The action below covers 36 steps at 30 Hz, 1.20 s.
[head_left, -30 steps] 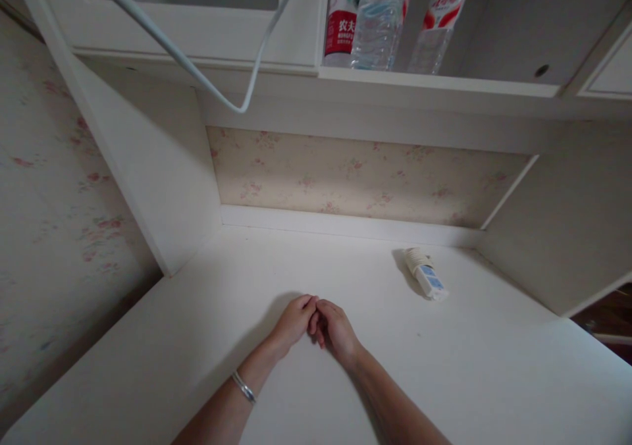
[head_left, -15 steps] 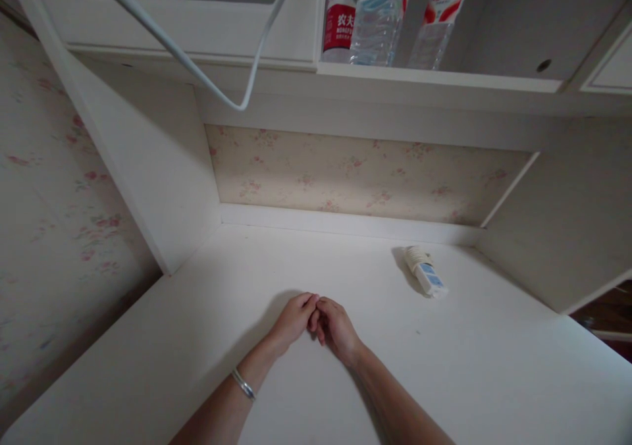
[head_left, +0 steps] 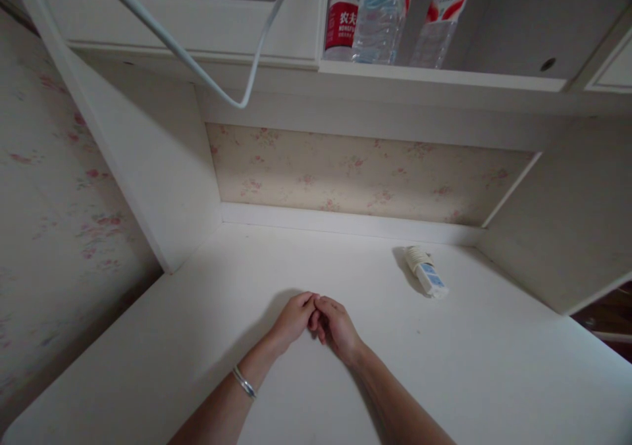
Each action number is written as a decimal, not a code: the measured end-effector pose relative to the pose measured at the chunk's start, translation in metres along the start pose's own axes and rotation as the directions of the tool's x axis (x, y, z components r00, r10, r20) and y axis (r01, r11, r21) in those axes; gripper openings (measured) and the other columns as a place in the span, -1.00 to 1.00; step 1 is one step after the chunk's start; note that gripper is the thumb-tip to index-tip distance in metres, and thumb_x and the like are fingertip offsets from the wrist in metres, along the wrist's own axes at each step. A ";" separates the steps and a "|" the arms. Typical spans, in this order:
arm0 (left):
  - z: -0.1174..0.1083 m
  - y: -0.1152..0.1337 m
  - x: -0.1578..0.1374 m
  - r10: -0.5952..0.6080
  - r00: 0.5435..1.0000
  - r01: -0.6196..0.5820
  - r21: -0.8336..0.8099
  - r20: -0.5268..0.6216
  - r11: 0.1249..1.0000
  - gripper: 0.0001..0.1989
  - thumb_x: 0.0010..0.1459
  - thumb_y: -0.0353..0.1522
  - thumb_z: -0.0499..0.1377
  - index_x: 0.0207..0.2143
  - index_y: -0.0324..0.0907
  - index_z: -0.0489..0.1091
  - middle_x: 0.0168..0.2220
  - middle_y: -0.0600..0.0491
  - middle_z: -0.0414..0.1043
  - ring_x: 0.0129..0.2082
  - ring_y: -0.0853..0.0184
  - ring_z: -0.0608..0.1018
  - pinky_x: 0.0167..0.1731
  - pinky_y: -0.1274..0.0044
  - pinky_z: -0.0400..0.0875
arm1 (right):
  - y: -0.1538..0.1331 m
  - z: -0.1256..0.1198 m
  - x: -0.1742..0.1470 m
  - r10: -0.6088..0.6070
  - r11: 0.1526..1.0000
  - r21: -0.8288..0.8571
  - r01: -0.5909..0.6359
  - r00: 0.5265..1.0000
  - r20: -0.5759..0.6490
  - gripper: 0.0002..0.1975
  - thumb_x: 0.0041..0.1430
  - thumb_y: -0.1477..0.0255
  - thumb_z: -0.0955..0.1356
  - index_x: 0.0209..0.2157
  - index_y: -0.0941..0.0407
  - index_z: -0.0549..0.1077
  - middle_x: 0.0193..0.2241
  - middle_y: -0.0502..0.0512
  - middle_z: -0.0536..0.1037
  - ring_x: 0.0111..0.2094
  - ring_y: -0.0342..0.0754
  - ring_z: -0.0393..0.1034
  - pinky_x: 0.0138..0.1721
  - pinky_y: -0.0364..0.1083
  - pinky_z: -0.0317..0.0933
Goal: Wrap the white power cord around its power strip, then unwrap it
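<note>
My left hand (head_left: 295, 321) and my right hand (head_left: 338, 330) rest together on the white desktop (head_left: 237, 274), their curled fingers touching at the tips. Both are closed loosely, and no object shows in either. The undersides of the fingers are partly hidden. A silver bangle (head_left: 243, 382) circles my left wrist. Beyond my right hand and to its right, apart from it, lies a white bundle (head_left: 425, 272) with a coiled cord, a blue label and what looks like clear plastic wrap.
Above the desk, a shelf (head_left: 444, 79) holds several plastic bottles, including a red-labelled bottle (head_left: 342, 20) and a clear bottle (head_left: 380, 20). A pale bent tube (head_left: 197, 70) hangs in front of the cabinet. Side panels (head_left: 143, 162) bound the desk, with floral wallpaper (head_left: 345, 172) behind.
The view has shifted very slightly. My hands stay joined in the same spot, and the bundle has not moved.
</note>
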State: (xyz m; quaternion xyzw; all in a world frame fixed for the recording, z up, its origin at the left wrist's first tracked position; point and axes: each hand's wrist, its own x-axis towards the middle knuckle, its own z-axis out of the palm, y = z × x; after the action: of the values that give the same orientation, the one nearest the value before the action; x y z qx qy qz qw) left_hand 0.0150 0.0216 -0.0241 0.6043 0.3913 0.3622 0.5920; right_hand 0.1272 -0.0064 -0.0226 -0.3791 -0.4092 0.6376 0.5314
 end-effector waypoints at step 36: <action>0.004 0.003 0.000 0.007 1.000 -0.006 -0.032 0.010 0.999 -0.60 0.18 -0.08 -0.04 -0.51 -0.20 0.25 -0.74 0.19 0.23 -0.72 0.44 0.37 -0.66 0.60 0.15 | -0.006 0.001 -0.003 -0.010 1.000 0.019 0.010 1.000 -0.003 -0.65 0.15 0.27 0.24 -0.58 0.20 0.38 -0.72 0.02 0.41 -0.80 -0.24 0.10 -0.81 -0.24 -0.11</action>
State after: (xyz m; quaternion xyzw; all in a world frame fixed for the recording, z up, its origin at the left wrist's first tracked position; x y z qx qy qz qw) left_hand 0.0188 0.0203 -0.0208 0.5979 0.3805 0.3672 0.6024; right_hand 0.1284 -0.0089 -0.0167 -0.3727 -0.4045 0.6382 0.5387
